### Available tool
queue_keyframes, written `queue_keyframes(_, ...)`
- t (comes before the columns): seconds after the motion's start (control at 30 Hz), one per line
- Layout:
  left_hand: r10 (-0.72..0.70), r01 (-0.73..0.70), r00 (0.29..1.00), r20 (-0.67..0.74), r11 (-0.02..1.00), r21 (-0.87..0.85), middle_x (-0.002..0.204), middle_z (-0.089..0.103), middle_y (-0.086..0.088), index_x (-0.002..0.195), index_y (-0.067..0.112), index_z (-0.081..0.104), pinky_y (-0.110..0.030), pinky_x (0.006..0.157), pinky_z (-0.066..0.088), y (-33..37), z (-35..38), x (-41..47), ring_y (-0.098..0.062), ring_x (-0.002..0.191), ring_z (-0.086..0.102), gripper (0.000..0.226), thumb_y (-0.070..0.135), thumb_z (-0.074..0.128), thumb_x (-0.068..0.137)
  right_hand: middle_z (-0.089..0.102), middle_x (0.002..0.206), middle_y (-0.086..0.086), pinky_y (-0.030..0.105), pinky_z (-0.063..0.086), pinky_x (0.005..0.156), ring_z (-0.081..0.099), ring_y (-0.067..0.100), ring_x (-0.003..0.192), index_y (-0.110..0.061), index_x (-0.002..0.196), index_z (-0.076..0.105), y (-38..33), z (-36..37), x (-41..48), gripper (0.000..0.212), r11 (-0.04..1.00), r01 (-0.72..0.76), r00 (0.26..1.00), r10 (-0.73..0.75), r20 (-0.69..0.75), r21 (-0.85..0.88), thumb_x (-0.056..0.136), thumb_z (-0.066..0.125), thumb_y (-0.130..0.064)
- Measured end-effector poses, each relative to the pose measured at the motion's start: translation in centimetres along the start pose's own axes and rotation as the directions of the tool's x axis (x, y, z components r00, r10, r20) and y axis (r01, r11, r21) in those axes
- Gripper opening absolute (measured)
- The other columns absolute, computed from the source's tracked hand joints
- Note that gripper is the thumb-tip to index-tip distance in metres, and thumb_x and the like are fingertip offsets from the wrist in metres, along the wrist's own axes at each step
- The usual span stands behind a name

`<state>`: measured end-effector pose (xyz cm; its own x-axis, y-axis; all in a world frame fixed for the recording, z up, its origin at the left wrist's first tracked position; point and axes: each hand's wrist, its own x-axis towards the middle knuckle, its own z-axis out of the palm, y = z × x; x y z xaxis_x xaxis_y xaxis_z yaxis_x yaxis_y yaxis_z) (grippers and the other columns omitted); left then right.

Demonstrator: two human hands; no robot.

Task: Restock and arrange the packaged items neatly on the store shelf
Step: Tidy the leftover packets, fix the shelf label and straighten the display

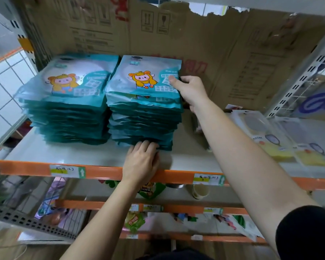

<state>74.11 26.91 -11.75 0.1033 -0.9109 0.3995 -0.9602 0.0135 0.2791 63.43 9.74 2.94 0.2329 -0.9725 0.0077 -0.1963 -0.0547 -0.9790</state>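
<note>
Two stacks of teal packets with a cartoon figure stand side by side on the grey shelf [45,152]. The left stack [68,102] is untouched. My right hand [188,91] grips the right edge of the right stack [144,94] near its top, thumb on the top packet and fingers down its side. My left hand [142,162] rests on the shelf at the foot of that stack, its fingertips pressing against the lowest packets.
A worn cardboard sheet [195,44] lines the back of the shelf. Clear packets with yellow contents [281,139] lie at the right. An orange rail with price labels [68,170] edges the shelf. Lower shelves hold mixed packets and a paper cup [200,191].
</note>
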Motion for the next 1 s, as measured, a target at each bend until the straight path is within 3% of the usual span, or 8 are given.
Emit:
queue_keyframes(0.17, 0.107, -0.108, 0.994, -0.020, 0.992, -0.072, 0.097, 0.063, -0.007, 0.105, 0.012, 0.064, -0.039, 0.076, 0.048, 2.2, 0.3, -0.1, -0.027, 0.087, 0.060, 0.018, 0.019, 0.060, 0.089, 0.063, 0.098, -0.017, 0.019, 0.047, 0.069, 0.058, 0.002, 0.089, -0.020, 0.116, 0.066, 2.6, -2.5, -0.9, 0.032, 0.998, 0.029, 0.993, -0.035, -0.108, -0.055, 0.095, 0.055, -0.042)
queue_keyframes(0.27, 0.156, -0.155, 0.988, -0.004, 0.978, -0.142, 0.098, 0.063, -0.008, 0.105, 0.011, 0.064, -0.040, 0.078, 0.047, 5.1, 1.0, 0.8, -0.029, 0.088, 0.058, 0.018, 0.020, 0.059, 0.091, 0.066, 0.087, -0.010, 0.024, 0.053, 0.067, 0.064, 0.008, 0.079, -0.032, 0.092, 0.064, 5.4, -6.2, -2.3, 0.011, 0.997, -0.006, 0.979, -0.009, -0.205, -0.074, 0.096, 0.055, -0.036)
queue_keyframes(0.37, 0.199, -0.190, 0.980, 0.028, 0.963, -0.193, 0.099, 0.062, -0.010, 0.105, 0.010, 0.065, -0.043, 0.078, 0.047, 8.7, 1.7, 2.3, -0.032, 0.089, 0.058, 0.019, 0.021, 0.059, 0.090, 0.064, 0.075, -0.008, 0.025, 0.050, 0.062, 0.060, 0.009, 0.069, -0.030, 0.084, 0.064, 8.0, -10.9, -3.7, 0.016, 0.998, -0.004, 0.964, -0.011, -0.266, -0.058, 0.097, 0.055, -0.028)
queue_keyframes(0.53, 0.282, -0.260, 0.958, 0.046, 0.927, -0.270, 0.112, 0.060, -0.007, 0.115, 0.013, 0.062, -0.041, 0.086, 0.046, 15.3, 3.2, 4.6, -0.027, 0.100, 0.055, 0.026, 0.026, 0.055, 0.094, 0.063, 0.075, -0.002, 0.032, 0.049, 0.066, 0.059, 0.012, 0.067, -0.026, 0.083, 0.066, 11.6, -19.2, -5.7, 0.016, 0.997, -0.032, 0.916, -0.001, -0.401, -0.075, 0.096, 0.057, -0.026)
queue_keyframes(0.77, 0.310, -0.261, 0.947, 0.085, 0.896, -0.360, 0.126, 0.058, -0.004, 0.126, 0.016, 0.058, -0.037, 0.097, 0.045, 26.7, 7.1, 8.1, -0.021, 0.114, 0.054, 0.035, 0.032, 0.048, 0.097, 0.069, 0.096, -0.001, 0.046, 0.054, 0.087, 0.065, 0.020, 0.092, -0.027, 0.103, 0.064, 16.2, -32.7, -7.3, 0.012, 0.976, -0.092, 0.887, -0.010, -0.461, -0.199, 0.095, 0.056, -0.025)
queue_keyframes(0.87, 0.288, -0.229, 0.952, 0.102, 0.895, -0.383, 0.125, 0.059, -0.006, 0.124, 0.013, 0.059, -0.037, 0.092, 0.047, 31.3, 9.0, 9.5, -0.024, 0.110, 0.056, 0.035, 0.032, 0.049, 0.097, 0.069, 0.097, 0.001, 0.033, 0.056, 0.078, 0.065, 0.019, 0.090, -0.021, 0.106, 0.068, 18.0, -38.3, -7.7, 0.016, 0.958, -0.117, 0.875, -0.026, -0.484, -0.263, 0.093, 0.059, -0.018)
queue_keyframes(0.93, 0.260, -0.205, 0.960, 0.104, 0.905, -0.372, 0.126, 0.060, -0.007, 0.124, 0.012, 0.059, -0.035, 0.090, 0.047, 34.1, 10.2, 10.5, -0.024, 0.110, 0.057, 0.034, 0.030, 0.051, 0.097, 0.068, 0.098, 0.002, 0.017, 0.047, 0.071, 0.065, 0.020, 0.090, -0.015, 0.107, 0.069, 19.3, -41.7, -7.8, 0.018, 0.934, -0.129, 0.874, -0.053, -0.483, -0.334, 0.090, 0.062, -0.014)
queue_keyframes(1.0, 0.226, -0.169, 0.967, 0.117, 0.914, -0.369, 0.129, 0.058, -0.009, 0.126, 0.009, 0.058, -0.035, 0.091, 0.046, 36.7, 11.2, 11.4, -0.026, 0.111, 0.057, 0.036, 0.027, 0.052, 0.096, 0.066, 0.102, 0.004, 0.014, 0.037, 0.073, 0.063, 0.020, 0.093, -0.010, 0.113, 0.068, 20.4, -44.4, -7.9, 0.025, 0.889, -0.153, 0.890, -0.067, -0.451, -0.432, 0.089, 0.063, -0.015)
